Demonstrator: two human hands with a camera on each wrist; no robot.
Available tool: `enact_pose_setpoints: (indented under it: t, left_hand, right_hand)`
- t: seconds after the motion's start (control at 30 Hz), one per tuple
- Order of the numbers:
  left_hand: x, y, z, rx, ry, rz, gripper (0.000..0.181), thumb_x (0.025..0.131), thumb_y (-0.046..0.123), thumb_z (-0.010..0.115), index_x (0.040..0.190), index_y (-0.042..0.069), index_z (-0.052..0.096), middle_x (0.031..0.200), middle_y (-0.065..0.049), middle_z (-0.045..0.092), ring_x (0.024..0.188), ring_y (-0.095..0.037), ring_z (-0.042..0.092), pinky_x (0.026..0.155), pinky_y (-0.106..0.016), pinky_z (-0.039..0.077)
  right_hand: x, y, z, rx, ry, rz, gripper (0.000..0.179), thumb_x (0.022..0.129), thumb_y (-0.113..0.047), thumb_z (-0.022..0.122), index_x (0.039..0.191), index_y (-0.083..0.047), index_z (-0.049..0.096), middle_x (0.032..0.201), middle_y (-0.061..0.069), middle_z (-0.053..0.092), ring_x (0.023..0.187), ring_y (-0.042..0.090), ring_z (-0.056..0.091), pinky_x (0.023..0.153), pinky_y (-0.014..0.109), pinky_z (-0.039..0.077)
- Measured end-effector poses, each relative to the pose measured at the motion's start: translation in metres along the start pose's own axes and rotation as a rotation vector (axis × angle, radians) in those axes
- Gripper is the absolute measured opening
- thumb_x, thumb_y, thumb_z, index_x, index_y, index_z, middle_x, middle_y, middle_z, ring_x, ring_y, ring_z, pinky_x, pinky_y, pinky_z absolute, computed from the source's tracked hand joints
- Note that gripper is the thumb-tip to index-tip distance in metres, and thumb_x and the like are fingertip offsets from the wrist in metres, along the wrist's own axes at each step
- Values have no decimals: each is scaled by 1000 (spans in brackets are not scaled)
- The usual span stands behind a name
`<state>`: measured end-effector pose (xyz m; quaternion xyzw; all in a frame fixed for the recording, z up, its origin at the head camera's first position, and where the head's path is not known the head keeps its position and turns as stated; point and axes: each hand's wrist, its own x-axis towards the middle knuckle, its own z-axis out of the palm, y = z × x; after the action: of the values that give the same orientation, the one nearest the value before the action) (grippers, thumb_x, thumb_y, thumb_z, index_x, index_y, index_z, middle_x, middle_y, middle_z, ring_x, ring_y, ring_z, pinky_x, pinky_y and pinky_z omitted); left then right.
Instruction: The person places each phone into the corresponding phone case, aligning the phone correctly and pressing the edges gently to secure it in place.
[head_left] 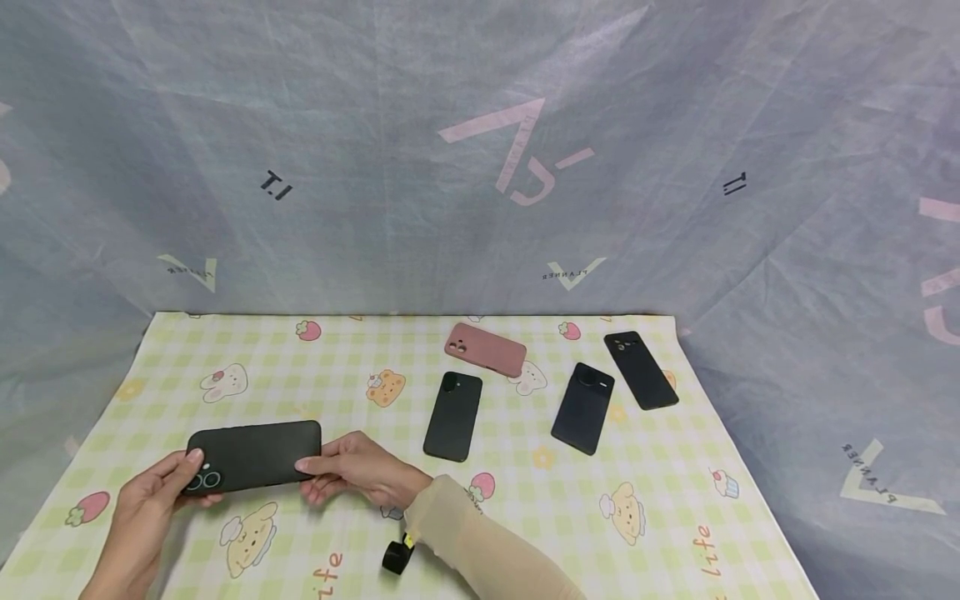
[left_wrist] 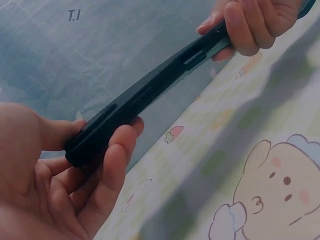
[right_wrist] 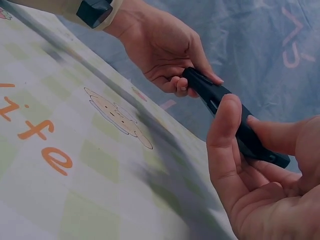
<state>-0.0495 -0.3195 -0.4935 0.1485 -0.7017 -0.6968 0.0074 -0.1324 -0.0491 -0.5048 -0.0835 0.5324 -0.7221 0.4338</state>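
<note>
A black phone in a dark case (head_left: 258, 454) is held sideways between both hands above the near left of the table, its back with round camera lenses toward the head camera. My left hand (head_left: 153, 500) grips the camera end, thumb on the back and fingers underneath. At the other end, my right hand (head_left: 367, 467) pinches it with the thumb on the back and the other fingers curled below. The left wrist view shows the long edge of the phone (left_wrist: 142, 95) with its side buttons; the right wrist view shows the phone (right_wrist: 215, 95) partly hidden by fingers.
Right of the hands lie a dark phone-shaped piece (head_left: 453, 417), a pink phone case (head_left: 486, 350), a dark phone-shaped piece with a black camera area (head_left: 583, 408) and a black phone case (head_left: 642, 371). A checked cloth (head_left: 337, 342) covers the table; grey-blue fabric (head_left: 375, 167) hangs behind.
</note>
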Motion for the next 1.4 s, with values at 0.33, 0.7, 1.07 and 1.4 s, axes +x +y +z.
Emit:
enact_pose_setpoints:
  t: [0.33,0.7,1.07,1.4]
  left_hand:
    - [0,-1,0,-18,4,-10,20,111,30,63,99,25,79,81,1,74,68,-15,72,68,-18,56]
    - [2,-2,1,-53,0,-10,23,111,29,63,97,21,79,81,0,75,68,-14,73,67,-20,57]
    - [2,-1,-1,-62,-15,-23,23,112,29,62,98,22,79,82,0,75,69,-16,73,67,-21,58]
    - [2,-1,0,-67,-10,-16,23,112,28,62,98,22,79,83,1,74,69,-16,73,68,-21,58]
  right_hand:
    - [1,2,0,-33,12,-22,19,105,-10,70,94,5,75,75,6,73,61,8,67,61,21,59]
    - [0,3,-2,-40,-14,-55,15,106,-19,71,97,-8,76,80,3,75,60,8,66,60,23,59]
    - [0,6,-2,-65,6,-131,24,105,-16,72,103,8,76,80,3,75,64,8,67,64,21,58]
    - [2,7,-3,-62,-6,-159,27,105,-13,71,103,14,73,79,3,74,65,8,66,65,20,58]
